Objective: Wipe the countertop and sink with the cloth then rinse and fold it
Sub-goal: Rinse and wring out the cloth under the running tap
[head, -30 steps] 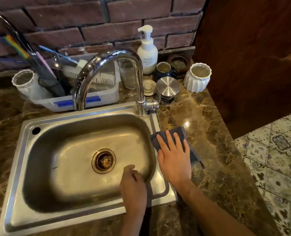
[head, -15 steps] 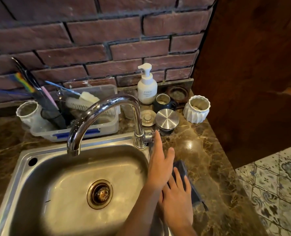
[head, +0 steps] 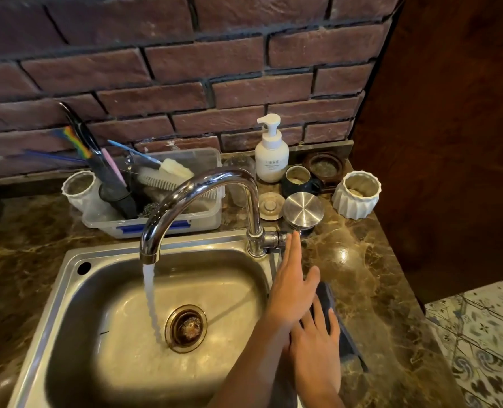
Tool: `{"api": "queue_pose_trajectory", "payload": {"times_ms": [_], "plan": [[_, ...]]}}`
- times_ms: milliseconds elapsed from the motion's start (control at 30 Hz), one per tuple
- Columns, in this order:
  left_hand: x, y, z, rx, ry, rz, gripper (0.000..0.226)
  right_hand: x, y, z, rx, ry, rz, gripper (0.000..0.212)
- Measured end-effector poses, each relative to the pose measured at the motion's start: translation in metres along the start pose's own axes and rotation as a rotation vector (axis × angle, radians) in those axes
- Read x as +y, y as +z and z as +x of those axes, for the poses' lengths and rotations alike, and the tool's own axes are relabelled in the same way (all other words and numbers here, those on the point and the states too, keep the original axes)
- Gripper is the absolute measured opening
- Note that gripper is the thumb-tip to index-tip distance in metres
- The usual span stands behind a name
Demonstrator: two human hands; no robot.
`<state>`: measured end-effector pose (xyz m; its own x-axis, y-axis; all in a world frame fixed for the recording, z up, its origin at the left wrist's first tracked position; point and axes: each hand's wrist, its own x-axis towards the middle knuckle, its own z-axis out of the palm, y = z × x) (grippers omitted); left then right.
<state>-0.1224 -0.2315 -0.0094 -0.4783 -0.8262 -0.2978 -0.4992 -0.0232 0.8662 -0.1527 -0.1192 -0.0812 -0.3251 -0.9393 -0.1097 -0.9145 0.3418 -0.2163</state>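
Observation:
A dark grey cloth point(head: 326, 295) lies on the brown marble countertop point(head: 370, 278) just right of the steel sink point(head: 67, 278). My right hand point(head: 315, 348) rests flat on the cloth, covering most of it. My left hand point(head: 291, 284) reaches across above my right hand, fingers straight, its fingertips touching the tap handle point(head: 282, 238) at the base of the chrome faucet point(head: 197, 187). Water point(head: 150, 298) streams from the spout into the basin next to the drain point(head: 187, 328).
Behind the sink stand a clear plastic bin point(head: 162, 219) of brushes, a white soap pump bottle point(head: 271, 154), a steel lid point(head: 303, 209), small cups and two white ribbed pots point(head: 356, 192). A dark wood panel point(head: 450, 142) bounds the counter on the right; tiled floor point(head: 485, 348) lies below.
My left hand left the sink's front rim and reached up to the tap handle. Water now runs from the faucet. My right hand stayed on the cloth.

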Motion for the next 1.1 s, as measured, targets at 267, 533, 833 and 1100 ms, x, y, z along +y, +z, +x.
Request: {"api": "queue_pose_trajectory", "payload": {"times_ms": [267,533,833,1100], "plan": [[-0.068,-0.013,-0.105,0.228,-0.179,-0.038,0.052,-0.001,-0.005,-0.004,-0.012,-0.012,0.039,0.06],[-0.141,-0.083,-0.187,0.363,-0.482,-0.088,0.037,0.002,-0.001,-0.002,-0.054,-0.091,-0.061,0.061],[-0.097,-0.085,-0.163,0.26,-0.391,-0.445,0.024,-0.078,-0.038,-0.025,-0.204,0.05,0.796,0.029],[-0.093,-0.124,-0.163,0.424,-0.348,-0.717,0.008,-0.171,-0.054,-0.037,-0.24,0.238,1.151,0.009]]}}
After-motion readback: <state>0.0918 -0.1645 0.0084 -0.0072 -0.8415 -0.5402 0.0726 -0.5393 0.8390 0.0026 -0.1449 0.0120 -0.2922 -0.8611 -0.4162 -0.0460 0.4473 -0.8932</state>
